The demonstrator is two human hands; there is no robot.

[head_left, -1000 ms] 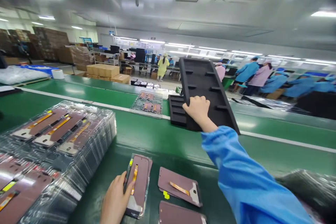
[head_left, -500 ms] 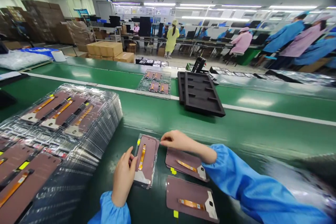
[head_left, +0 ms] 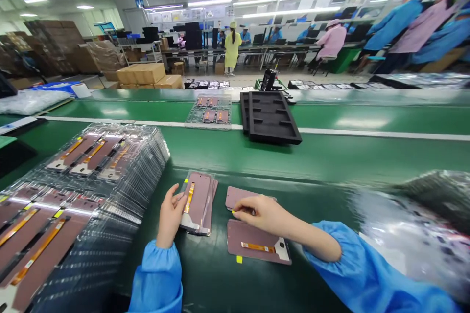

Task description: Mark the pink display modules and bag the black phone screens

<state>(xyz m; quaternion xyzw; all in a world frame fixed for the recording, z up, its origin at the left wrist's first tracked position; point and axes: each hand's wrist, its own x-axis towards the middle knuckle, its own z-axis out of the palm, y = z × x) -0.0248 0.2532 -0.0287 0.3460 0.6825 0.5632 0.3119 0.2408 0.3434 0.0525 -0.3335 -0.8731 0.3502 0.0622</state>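
While the left hand [head_left: 169, 215] curls against the left edge of a stack of phone display panels [head_left: 196, 203], the right hand [head_left: 262, 215] lies across a single mauve-backed panel [head_left: 244, 198], its fingertips [head_left: 237, 211] near that panel's lower edge; whether either hand is actually gripping cannot be told. Just below, a second panel [head_left: 253, 242] with an orange flex cable [head_left: 258, 247] lies flat on the green conveyor surface [head_left: 312, 166], a small yellow tag [head_left: 239, 259] beside its corner. At lower left sits a large pile of clear trays [head_left: 106, 166] loaded with panels. Farther up the frame, a black foam tray [head_left: 270, 117] lies just beside a clear tray of four panels [head_left: 208, 110]. Cardboard boxes [head_left: 141, 73] stand at upper left, and beyond them is a co-worker in a yellow gown [head_left: 232, 51].
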